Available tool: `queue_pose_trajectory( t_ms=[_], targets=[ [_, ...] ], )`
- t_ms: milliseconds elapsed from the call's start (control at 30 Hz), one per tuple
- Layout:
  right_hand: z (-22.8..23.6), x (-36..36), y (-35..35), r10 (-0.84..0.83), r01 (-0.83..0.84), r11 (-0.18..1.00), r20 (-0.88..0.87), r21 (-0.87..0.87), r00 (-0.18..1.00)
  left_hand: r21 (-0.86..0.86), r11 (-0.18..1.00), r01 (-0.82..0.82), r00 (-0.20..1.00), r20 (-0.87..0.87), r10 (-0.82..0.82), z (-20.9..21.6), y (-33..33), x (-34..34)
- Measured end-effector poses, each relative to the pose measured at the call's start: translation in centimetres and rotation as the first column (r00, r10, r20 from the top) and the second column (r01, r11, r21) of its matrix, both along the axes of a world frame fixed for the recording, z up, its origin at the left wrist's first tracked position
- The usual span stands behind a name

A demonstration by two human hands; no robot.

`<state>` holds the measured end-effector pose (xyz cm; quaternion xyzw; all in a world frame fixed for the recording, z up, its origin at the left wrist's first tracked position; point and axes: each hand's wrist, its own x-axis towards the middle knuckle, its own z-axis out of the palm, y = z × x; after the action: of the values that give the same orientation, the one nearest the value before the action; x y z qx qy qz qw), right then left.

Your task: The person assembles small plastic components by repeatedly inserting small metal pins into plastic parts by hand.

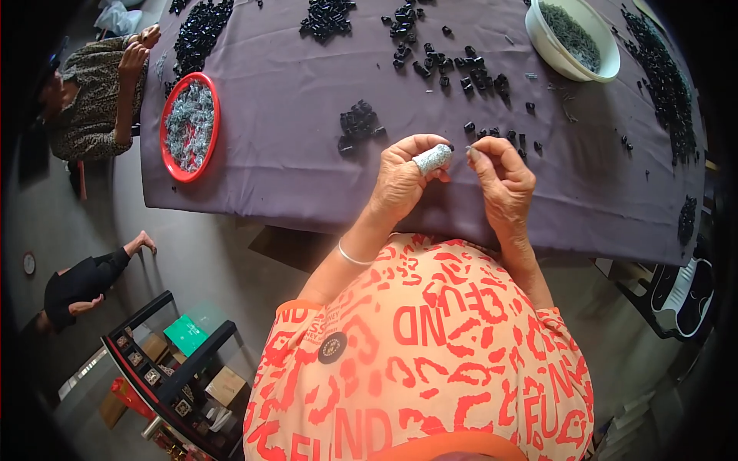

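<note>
Above the table's near edge, my left hand [398, 183] is closed, its thumb wrapped in a pale speckled covering [433, 159]. At its fingertips shows the end of a small black piece [451, 147], like those lying on the cloth. Just to the right, my right hand [507, 184] pinches a tiny greyish metal piece [469, 149] between thumb and forefinger. A small gap separates the two pieces. Loose black pieces [492, 133] lie right behind my hands, and a small heap of black pieces [360, 123] sits to the left.
A purple-grey cloth [284, 138] covers the table. A red tray [217, 127] at left and a white bowl [547, 57] at far right hold small metal pieces. More black heaps [201, 34] lie behind. A co-worker [100, 92] sits at left; another person [84, 284] is farther off.
</note>
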<state>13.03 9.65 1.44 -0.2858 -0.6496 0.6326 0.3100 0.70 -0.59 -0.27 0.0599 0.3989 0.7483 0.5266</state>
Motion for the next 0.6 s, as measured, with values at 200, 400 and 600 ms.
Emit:
queue_pose_trajectory(
  t_ms=[200,400,600],
  targets=[
    [1.5,0.4,1.0,0.072,-0.104,0.965,0.139,0.241,0.988,-0.08,0.995,0.065,0.967,-0.24,-0.083,0.8,-0.8,-0.1],
    [2.3,0.3,0.5,0.102,-0.175,0.884,0.186,0.434,0.977,-0.09,0.996,0.001,0.936,-0.352,-0.033,1.7,-0.5,0.5],
    [2.1,0.4,0.3,0.134,-0.255,0.786,0.247,0.563,0.96,-0.238,0.969,-0.064,0.549,-0.819,-0.164,2.8,-1.2,0.9]
  ],
)
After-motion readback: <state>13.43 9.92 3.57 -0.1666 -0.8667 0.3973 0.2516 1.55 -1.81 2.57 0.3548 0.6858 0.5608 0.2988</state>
